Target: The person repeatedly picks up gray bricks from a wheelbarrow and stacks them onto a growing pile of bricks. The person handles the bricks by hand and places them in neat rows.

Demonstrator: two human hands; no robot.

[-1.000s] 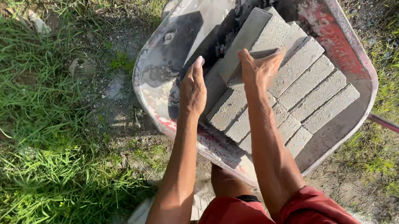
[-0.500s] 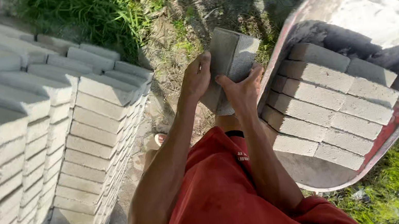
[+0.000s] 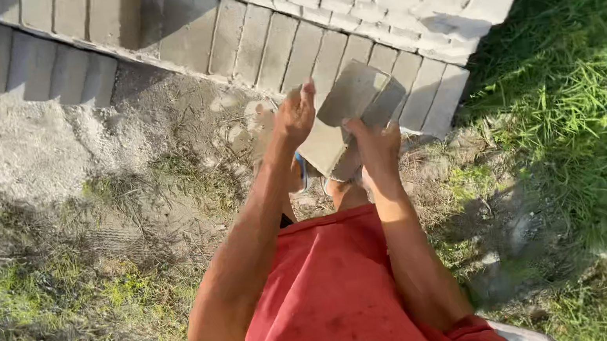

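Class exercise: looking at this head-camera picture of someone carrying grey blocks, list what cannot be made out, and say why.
- Number of carried blocks: they overlap, and the left hand and right hand cover their ends.
- Extent of the block stack: cut off by the top edge.
- The feet: mostly hidden behind the arms, the blocks and the red shorts.

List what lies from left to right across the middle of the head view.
Bare sandy ground → left hand → grey pavers held between the hands → right hand → grass.

Rows of grey pavers (image 3: 349,45) laid across top; grass (image 3: 586,99) at right; sandy dirt (image 3: 23,146) at left.
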